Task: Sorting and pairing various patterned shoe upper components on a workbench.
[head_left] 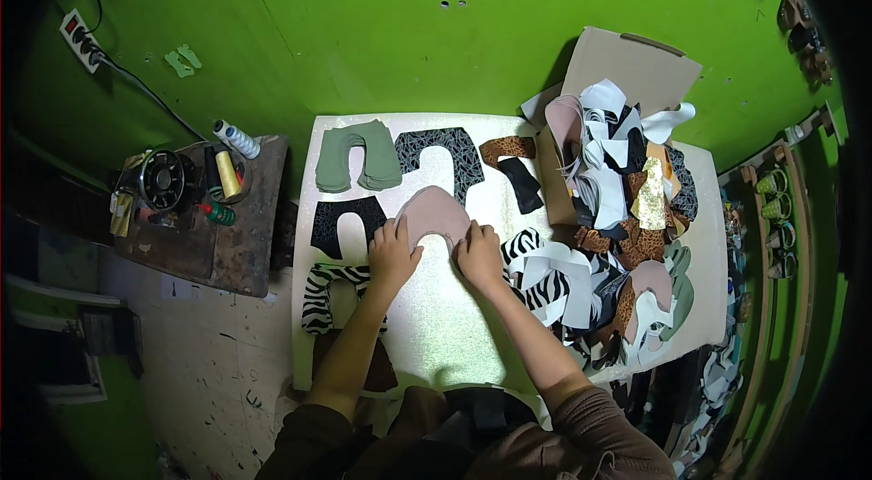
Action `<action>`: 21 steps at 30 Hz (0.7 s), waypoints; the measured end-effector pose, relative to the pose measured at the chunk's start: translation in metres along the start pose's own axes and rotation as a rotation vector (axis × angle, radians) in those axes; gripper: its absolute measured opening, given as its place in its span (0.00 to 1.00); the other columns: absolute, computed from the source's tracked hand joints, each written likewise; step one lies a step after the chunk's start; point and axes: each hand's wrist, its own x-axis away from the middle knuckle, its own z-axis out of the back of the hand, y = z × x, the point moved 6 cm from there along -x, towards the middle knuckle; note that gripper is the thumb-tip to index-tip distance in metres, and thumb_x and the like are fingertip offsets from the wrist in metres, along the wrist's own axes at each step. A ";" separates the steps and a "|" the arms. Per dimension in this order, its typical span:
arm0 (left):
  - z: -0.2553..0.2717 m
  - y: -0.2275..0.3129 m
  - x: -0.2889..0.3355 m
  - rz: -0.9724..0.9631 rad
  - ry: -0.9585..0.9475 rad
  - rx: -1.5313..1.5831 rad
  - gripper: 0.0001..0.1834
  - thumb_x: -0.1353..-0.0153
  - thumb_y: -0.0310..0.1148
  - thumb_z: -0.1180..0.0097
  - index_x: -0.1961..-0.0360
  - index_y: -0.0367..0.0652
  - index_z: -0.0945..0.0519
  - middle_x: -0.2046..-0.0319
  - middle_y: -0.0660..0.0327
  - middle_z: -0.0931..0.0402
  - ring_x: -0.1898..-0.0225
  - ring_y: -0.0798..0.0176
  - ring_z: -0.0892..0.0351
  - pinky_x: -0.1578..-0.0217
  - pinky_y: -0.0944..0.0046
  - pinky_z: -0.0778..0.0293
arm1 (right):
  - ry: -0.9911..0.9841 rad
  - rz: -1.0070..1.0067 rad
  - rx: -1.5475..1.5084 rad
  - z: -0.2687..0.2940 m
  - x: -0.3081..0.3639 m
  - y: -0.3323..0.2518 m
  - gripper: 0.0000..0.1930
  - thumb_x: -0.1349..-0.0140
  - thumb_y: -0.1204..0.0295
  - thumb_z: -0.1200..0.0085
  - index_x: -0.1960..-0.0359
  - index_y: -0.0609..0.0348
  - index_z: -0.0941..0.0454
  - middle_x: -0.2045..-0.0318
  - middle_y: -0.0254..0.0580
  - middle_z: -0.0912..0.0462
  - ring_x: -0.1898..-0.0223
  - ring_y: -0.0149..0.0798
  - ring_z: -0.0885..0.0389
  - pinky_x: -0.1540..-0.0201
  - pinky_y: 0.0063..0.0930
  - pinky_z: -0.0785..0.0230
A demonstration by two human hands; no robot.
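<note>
A stack of pink U-shaped cut pieces [436, 210] lies on the pale table [436, 326], its curve toward the wall. My left hand [392, 255] grips the stack's left leg and my right hand [479, 255] grips the right one. Beyond my left hand are a green U-shaped stack [338, 164] and a black patterned piece [329, 227]. Zebra-striped pieces [318, 300] lie beside my left forearm, which partly covers them. Behind the pink stack is a grey-and-black patterned piece [461, 151]. Leopard-print [506, 149] and black [520, 186] pieces lie farther right.
At the table's right, a cardboard box [627, 64] overflows with mixed scraps [599, 198], and another pile spreads nearer me. A sewing machine [162, 180] and thread cones [238, 140] occupy the worn wooden stand [241, 244] at left. Sandals [777, 207] hang on a right-hand rack.
</note>
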 end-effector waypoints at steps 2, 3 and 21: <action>-0.003 0.000 -0.001 0.005 -0.007 0.006 0.35 0.54 0.41 0.40 0.45 0.37 0.35 0.54 0.50 0.34 0.56 0.49 0.33 0.57 0.55 0.33 | 0.014 -0.004 0.021 0.003 0.001 0.001 0.23 0.46 0.69 0.55 0.50 0.72 0.33 0.55 0.57 0.32 0.54 0.53 0.32 0.54 0.39 0.35; -0.003 0.000 -0.001 0.010 -0.008 0.008 0.35 0.55 0.41 0.40 0.46 0.37 0.35 0.54 0.50 0.34 0.56 0.49 0.33 0.58 0.56 0.33 | 0.031 -0.002 0.040 0.006 0.002 -0.001 0.23 0.46 0.69 0.54 0.50 0.72 0.33 0.55 0.57 0.32 0.54 0.53 0.33 0.53 0.39 0.35; 0.018 0.028 0.033 -0.110 0.155 -0.092 0.24 0.48 0.42 0.45 0.54 0.36 0.28 0.50 0.48 0.34 0.46 0.49 0.38 0.46 0.52 0.44 | 0.089 0.519 0.029 0.026 0.046 0.004 0.18 0.45 0.72 0.53 0.52 0.61 0.29 0.50 0.46 0.29 0.43 0.52 0.38 0.42 0.40 0.45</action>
